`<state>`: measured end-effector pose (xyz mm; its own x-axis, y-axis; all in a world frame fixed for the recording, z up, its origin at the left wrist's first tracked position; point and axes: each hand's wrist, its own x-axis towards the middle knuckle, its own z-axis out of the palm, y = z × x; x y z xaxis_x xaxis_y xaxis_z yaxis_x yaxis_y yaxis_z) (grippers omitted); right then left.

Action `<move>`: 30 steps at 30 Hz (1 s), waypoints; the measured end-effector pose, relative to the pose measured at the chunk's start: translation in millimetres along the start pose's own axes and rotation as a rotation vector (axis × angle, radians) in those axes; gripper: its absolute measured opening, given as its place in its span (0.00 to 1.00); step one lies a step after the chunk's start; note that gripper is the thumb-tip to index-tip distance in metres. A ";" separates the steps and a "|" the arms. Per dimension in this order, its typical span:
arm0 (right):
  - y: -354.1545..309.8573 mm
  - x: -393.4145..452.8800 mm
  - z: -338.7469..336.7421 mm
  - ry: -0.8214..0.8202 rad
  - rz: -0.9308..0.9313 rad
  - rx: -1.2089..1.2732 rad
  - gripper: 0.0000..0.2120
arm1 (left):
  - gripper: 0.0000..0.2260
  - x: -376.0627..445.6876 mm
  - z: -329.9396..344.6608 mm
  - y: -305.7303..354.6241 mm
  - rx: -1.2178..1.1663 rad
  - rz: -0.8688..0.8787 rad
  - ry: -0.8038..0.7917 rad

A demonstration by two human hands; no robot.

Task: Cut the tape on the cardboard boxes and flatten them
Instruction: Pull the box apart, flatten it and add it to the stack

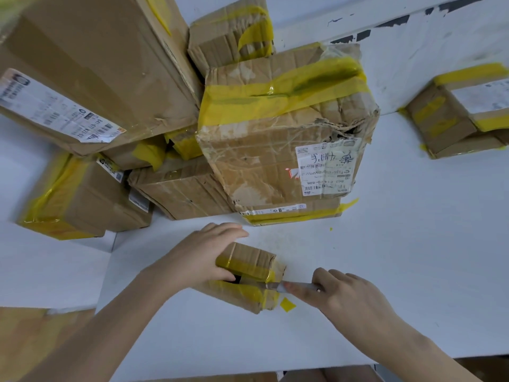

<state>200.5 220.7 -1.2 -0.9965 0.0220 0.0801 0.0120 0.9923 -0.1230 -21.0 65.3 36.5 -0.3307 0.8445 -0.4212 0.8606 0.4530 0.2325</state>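
white table (385,244), crumpled taped box (248,274)

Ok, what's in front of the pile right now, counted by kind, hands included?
small taped box: 1
knife: 1
loose yellow tape scraps: 2
hands: 2, left hand and right hand
Total: 6

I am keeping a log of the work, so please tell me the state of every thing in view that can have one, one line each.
Small box: on the table, still taped, being cut along its seam.
Knife: blade at the small box's taped seam.
Left hand: fingers curled around the small box, steadying it.
Right hand: gripping the knife.
Big box: crumpled, torn, taped shut.
Tape scrap: lying loose on the table.
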 end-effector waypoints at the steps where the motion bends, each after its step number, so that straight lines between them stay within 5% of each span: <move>1: -0.7 0.2 -0.8 0.005 0.008 0.000 0.37 | 0.28 6.4 -2.9 2.3 0.138 0.022 -0.030; 6: -2.3 0.1 -3.2 0.022 0.059 -0.018 0.41 | 0.23 17.9 -2.3 15.8 0.501 0.150 -0.029; 12: -1.0 -1.1 -4.7 0.044 0.068 -0.010 0.37 | 0.20 16.9 0.0 16.6 0.463 0.089 0.046; 22: 2.9 -0.4 8.0 0.091 0.022 0.103 0.40 | 0.17 1.2 5.0 13.1 0.045 -0.022 0.296; 25: 12.8 -7.7 25.7 0.133 0.206 0.266 0.43 | 0.16 0.8 0.9 5.7 0.053 -0.165 0.291; 30: 19.9 12.3 55.1 0.025 0.409 0.193 0.29 | 0.12 -3.2 9.2 -4.2 -0.249 -0.415 0.268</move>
<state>184.0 234.1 -57.2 -0.9109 0.4125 0.0100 0.3862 0.8608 -0.3314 -20.0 58.0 28.8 -0.7379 0.6089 -0.2911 0.5301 0.7898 0.3085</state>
